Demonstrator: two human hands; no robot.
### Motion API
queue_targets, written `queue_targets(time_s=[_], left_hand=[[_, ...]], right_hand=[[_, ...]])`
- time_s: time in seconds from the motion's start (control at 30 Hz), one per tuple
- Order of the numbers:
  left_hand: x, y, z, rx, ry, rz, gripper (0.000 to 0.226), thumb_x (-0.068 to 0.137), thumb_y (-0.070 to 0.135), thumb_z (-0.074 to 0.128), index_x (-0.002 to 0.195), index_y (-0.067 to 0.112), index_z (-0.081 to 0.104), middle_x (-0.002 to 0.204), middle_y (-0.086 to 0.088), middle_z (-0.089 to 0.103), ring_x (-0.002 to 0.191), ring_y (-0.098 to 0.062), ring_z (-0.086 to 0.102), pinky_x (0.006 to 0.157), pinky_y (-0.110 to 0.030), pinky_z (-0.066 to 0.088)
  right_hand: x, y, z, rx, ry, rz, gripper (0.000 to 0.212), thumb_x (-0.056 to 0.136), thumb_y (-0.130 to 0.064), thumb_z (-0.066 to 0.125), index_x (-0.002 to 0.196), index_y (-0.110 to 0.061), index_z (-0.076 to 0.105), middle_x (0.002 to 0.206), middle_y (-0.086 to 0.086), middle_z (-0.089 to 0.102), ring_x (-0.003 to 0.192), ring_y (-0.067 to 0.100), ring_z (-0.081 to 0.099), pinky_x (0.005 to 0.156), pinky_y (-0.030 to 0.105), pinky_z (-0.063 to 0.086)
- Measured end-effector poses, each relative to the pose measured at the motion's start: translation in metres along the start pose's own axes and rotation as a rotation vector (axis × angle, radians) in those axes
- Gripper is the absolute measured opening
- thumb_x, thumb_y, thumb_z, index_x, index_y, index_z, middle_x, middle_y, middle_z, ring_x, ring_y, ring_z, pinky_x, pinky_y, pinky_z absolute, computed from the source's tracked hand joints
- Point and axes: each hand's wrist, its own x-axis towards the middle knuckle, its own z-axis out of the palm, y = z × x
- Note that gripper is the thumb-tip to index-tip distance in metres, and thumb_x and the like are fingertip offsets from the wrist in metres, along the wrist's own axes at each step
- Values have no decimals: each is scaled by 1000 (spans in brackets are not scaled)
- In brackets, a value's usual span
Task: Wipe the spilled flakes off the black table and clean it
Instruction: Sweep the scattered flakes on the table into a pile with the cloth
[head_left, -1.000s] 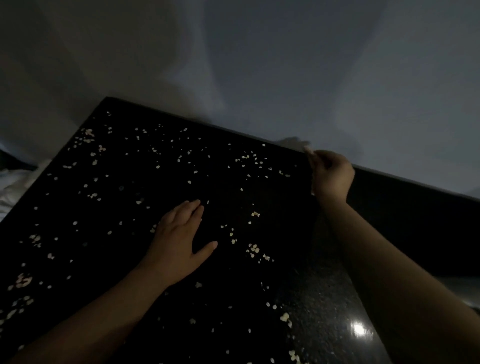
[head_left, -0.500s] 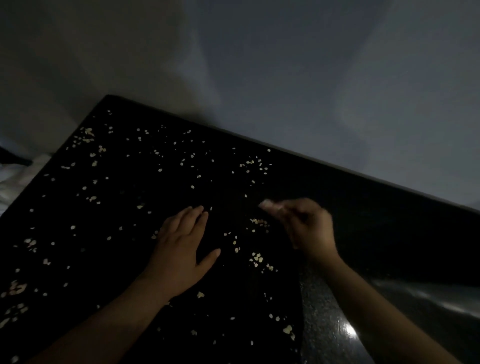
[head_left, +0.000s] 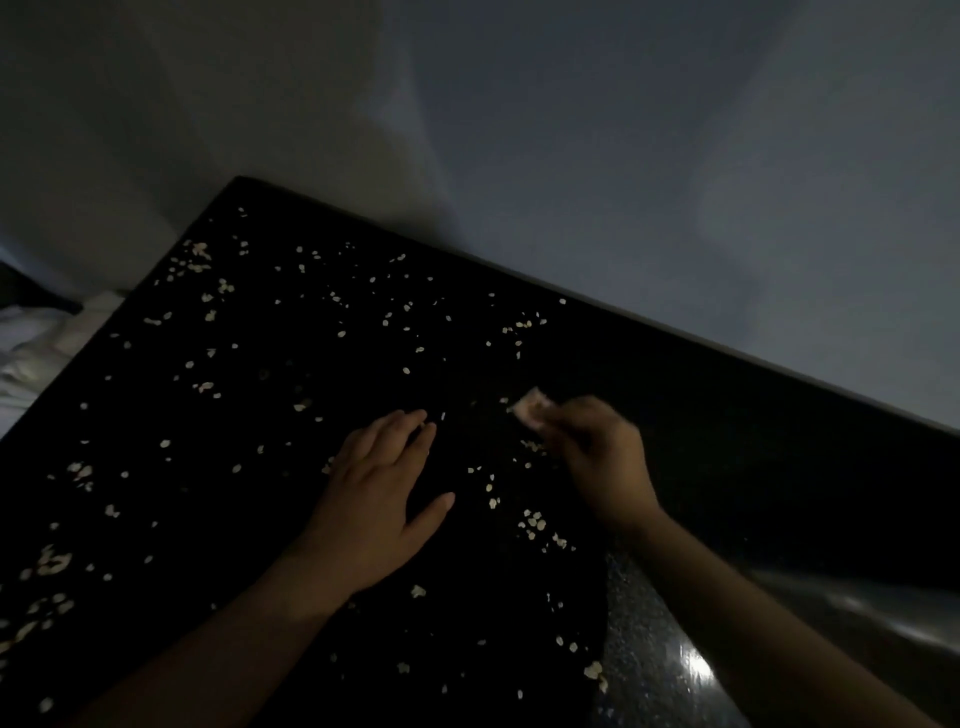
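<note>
The black table (head_left: 727, 441) runs diagonally through the view, strewn with several pale flakes (head_left: 532, 525), densest on the left and in the middle. My left hand (head_left: 374, 499) lies flat on the table, fingers straight and close together, thumb spread. To its right, my right hand (head_left: 597, 457) hovers at the surface with curled fingers, pinching a small pale piece (head_left: 531, 407) at its fingertips. The dim light hides what the piece is. A few flakes lie between the two hands.
A plain grey wall (head_left: 623, 156) stands right behind the table's far edge. White crumpled fabric (head_left: 31, 343) lies beyond the left edge. At the lower right a speckled glossy surface (head_left: 649, 660) shows a bright light glare.
My right hand came from the table's far edge toward me to the middle of the table, now beside the left hand with the pale piece. The left hand stayed flat in place.
</note>
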Motion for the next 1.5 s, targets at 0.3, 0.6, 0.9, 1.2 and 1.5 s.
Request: queue_targets(time_s=[0.3,0.6,0.9,1.2,1.5], left_hand=[[1,-1,-3,-35,-26,11,87,81,70,20,150,18,26,158,6,13,141,-8,-1,112,-27,-1],[1,-4,-1,-22,-2,38,79,85,65,28,145,13,38,155,-1,27,139,-13,10,112,-34,9],[3,-4,-8,-29,-7,45,79,84,65,27,145,15,37,155,3,25,137,-9,7,110,-28,6],[8,-15,-19,-120,-65,59,77,83,64,24,144,19,38,150,10,29,138,-8,21,113,-25,20],[10,-50,-41,-70,13,22,75,84,57,27,139,10,46,144,-1,43,136,-16,31,108,-27,25]], right_hand=[[95,3,-20,91,377,261,35,85,-54,68,90,-20,75,79,8,67,66,19,63,62,36,53],[72,1,18,-40,149,34,16,90,-24,69,104,-18,75,96,-9,64,88,-1,61,82,7,45],[67,-42,-10,287,250,239,27,87,-38,69,77,-13,70,67,18,63,51,21,57,42,27,46],[77,-17,47,-115,174,-25,14,90,-21,69,97,-12,76,92,5,66,84,17,64,77,26,51],[66,-59,20,330,152,204,24,83,-44,73,80,-20,74,66,12,65,50,25,59,44,32,46]])
